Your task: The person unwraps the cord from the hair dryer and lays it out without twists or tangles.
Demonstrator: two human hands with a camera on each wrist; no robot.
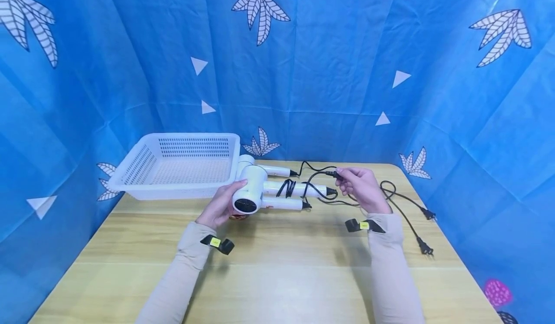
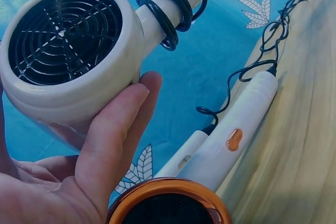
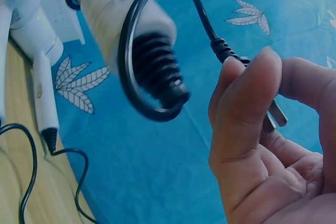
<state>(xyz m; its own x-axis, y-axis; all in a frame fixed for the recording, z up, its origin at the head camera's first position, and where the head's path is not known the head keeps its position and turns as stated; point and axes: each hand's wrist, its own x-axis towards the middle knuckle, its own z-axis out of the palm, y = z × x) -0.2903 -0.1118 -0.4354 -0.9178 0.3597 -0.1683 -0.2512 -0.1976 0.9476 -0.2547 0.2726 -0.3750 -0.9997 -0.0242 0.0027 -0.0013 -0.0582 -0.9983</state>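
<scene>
My left hand (image 1: 222,203) grips a white hair dryer (image 1: 256,177) by its round head, thumb and fingers on either side. In the left wrist view its black grille (image 2: 63,38) faces the camera, and black cord (image 2: 170,11) coils round the handle. My right hand (image 1: 362,189) pinches the black plug (image 3: 226,51) of that cord between thumb and fingers; two metal prongs (image 3: 275,116) show below the fingertips. Under the held dryer lies a second white hair dryer (image 1: 282,203) with an orange rim (image 2: 168,184). A third white dryer (image 1: 277,170) lies farther back.
A white slotted plastic basket (image 1: 173,191) stands at the back left, beside the dryers. Black cords run right across the wooden table (image 1: 277,276), ending in two plugs, one farther back (image 1: 428,213) and one nearer (image 1: 425,248). A blue patterned curtain (image 1: 303,73) encloses the table.
</scene>
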